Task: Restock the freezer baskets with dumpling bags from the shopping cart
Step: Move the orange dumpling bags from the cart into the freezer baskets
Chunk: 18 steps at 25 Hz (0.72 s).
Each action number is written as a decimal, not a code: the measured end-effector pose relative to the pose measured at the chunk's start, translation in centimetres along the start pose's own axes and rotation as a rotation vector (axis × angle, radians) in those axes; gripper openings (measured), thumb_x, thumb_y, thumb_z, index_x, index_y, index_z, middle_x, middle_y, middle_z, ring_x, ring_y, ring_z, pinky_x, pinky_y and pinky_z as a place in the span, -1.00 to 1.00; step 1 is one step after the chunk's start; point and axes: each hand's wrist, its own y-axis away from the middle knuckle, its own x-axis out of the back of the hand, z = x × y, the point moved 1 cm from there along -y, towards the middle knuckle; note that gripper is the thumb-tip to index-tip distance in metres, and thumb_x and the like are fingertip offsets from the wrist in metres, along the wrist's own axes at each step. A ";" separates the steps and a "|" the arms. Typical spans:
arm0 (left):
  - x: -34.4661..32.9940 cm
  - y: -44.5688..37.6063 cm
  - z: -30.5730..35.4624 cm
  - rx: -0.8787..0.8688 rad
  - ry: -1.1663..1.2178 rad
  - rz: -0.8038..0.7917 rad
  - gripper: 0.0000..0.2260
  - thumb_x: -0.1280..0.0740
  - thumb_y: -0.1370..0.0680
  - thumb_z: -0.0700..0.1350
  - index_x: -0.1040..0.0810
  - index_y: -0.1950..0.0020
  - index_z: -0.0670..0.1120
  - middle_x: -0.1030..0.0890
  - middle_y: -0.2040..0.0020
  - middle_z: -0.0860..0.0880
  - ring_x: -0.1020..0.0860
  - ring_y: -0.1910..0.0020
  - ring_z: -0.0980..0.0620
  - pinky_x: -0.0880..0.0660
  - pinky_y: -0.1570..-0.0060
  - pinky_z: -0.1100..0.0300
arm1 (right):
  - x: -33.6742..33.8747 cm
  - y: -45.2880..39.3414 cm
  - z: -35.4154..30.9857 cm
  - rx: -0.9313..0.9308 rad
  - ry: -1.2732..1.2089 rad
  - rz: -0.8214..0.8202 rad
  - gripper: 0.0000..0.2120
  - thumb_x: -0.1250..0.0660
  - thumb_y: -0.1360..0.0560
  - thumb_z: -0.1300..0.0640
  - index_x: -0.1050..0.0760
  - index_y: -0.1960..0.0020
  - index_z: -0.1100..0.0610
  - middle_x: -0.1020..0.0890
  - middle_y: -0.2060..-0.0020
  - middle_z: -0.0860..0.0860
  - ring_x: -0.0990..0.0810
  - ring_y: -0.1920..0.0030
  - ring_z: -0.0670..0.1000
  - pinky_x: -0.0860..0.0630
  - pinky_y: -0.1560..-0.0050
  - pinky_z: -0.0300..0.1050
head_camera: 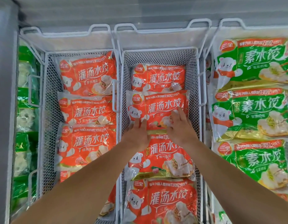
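Both hands down in the middle basket (159, 51) of the freezer, on 1 orange dumpling bag (157, 109). Left hand (136, 135) at the bag's near left corner, fingers (138, 124) straight and pressing flat on the plastic. Right hand (180, 126) on the near right part, fingers likewise extended, not curled round anything. Bag lying flat, second from the far end, overlapping another orange bag (157, 77) beyond it. More orange bags in the left basket (43, 94); green bags (251, 113) in the right basket (212, 46).
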 end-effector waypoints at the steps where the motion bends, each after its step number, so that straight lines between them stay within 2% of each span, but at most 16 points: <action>1: -0.1 0.1 0.1 -0.004 -0.016 -0.005 -0.36 -0.11 -0.63 0.14 0.13 -0.59 0.00 0.14 -0.60 -0.12 0.05 -0.57 -0.22 -0.04 -0.49 -0.17 | -0.2 0.3 0.0 0.000 0.037 -0.010 -0.36 -0.16 -0.59 -0.03 0.04 -0.57 0.01 0.20 -0.57 -0.11 -0.02 -0.55 0.20 -0.20 -0.46 0.14; 6: 0.0 0.5 -0.2 -0.003 -0.032 -0.003 -0.37 -0.11 -0.62 0.17 0.08 -0.59 0.00 0.06 -0.60 -0.13 -0.02 -0.57 -0.21 -0.10 -0.47 -0.20 | -0.2 1.4 -0.1 0.012 0.135 -0.035 -0.42 -0.17 -0.57 -0.07 -0.08 -0.53 -0.02 0.08 -0.56 -0.10 -0.16 -0.51 0.18 -0.26 -0.43 0.14; 8: 0.7 0.8 -0.1 -0.008 -0.008 -0.001 -0.41 -0.13 -0.61 0.15 -0.04 -0.57 -0.02 -0.13 -0.57 -0.15 -0.23 -0.50 -0.20 -0.28 -0.42 -0.18 | 0.5 1.4 -0.2 0.005 0.168 -0.056 -0.44 -0.18 -0.56 -0.07 -0.14 -0.51 0.00 0.00 -0.53 -0.09 -0.22 -0.48 0.19 -0.28 -0.43 0.15; 10: 1.6 1.8 -0.1 -0.040 0.092 0.026 -0.52 -0.17 -0.61 0.11 -0.26 -0.48 -0.06 -0.49 -0.31 -0.13 -0.54 -0.18 -0.12 -0.54 -0.12 -0.03 | 0.9 1.5 -0.4 -0.009 0.153 -0.094 -0.43 -0.19 -0.56 -0.09 -0.17 -0.52 0.01 -0.09 -0.53 -0.04 -0.20 -0.49 0.19 -0.21 -0.47 0.14; 11: 2.2 2.8 0.1 -0.068 0.128 0.054 -0.59 -0.18 -0.62 0.09 -0.36 -0.40 -0.06 -0.57 -0.14 -0.07 -0.58 0.01 -0.04 -0.56 0.07 0.09 | 1.0 1.7 -0.5 -0.009 0.145 -0.103 -0.42 -0.19 -0.55 -0.11 -0.18 -0.53 0.02 -0.13 -0.53 0.01 -0.18 -0.51 0.18 -0.18 -0.48 0.13; 12: 2.9 3.9 0.4 -0.088 0.140 0.079 -0.64 -0.18 -0.62 0.07 -0.42 -0.35 -0.08 -0.58 -0.06 -0.04 -0.57 0.10 0.00 -0.51 0.17 0.16 | 1.2 2.1 -0.6 -0.006 0.147 -0.101 -0.41 -0.18 -0.55 -0.12 -0.19 -0.52 0.04 -0.20 -0.51 0.06 -0.19 -0.50 0.17 -0.19 -0.48 0.11; 13: 3.5 5.3 0.6 -0.102 0.138 0.103 -0.65 -0.17 -0.63 0.07 -0.45 -0.33 -0.09 -0.58 -0.06 -0.05 -0.56 0.09 0.00 -0.48 0.18 0.18 | 1.6 3.0 -0.9 0.004 0.155 -0.079 -0.42 -0.17 -0.55 -0.13 -0.23 -0.51 0.06 -0.27 -0.48 0.09 -0.24 -0.48 0.16 -0.24 -0.46 0.09; 15: 4.2 8.8 0.5 -0.123 0.131 0.152 -0.59 -0.14 -0.65 0.08 -0.41 -0.40 -0.13 -0.56 -0.23 -0.13 -0.57 -0.07 -0.08 -0.50 0.03 0.12 | 2.2 5.7 -1.9 0.024 0.165 -0.015 -0.47 -0.17 -0.56 -0.11 -0.32 -0.46 0.10 -0.36 -0.40 0.11 -0.36 -0.39 0.15 -0.36 -0.38 0.05; 16: 4.3 10.4 0.4 -0.134 0.138 0.189 -0.56 -0.13 -0.65 0.08 -0.38 -0.43 -0.14 -0.53 -0.30 -0.15 -0.56 -0.14 -0.12 -0.49 -0.05 0.09 | 2.5 7.1 -2.3 0.027 0.150 0.015 -0.50 -0.19 -0.56 -0.07 -0.34 -0.43 0.12 -0.38 -0.37 0.12 -0.39 -0.35 0.15 -0.40 -0.35 0.04; 18: 3.9 13.6 0.0 -0.148 0.188 0.260 -0.56 -0.16 -0.64 0.07 -0.39 -0.43 -0.16 -0.52 -0.32 -0.16 -0.53 -0.20 -0.14 -0.46 -0.13 0.09 | 2.9 10.2 -3.1 0.044 0.105 0.064 -0.51 -0.24 -0.54 -0.01 -0.36 -0.42 0.14 -0.38 -0.37 0.14 -0.40 -0.34 0.15 -0.41 -0.32 0.02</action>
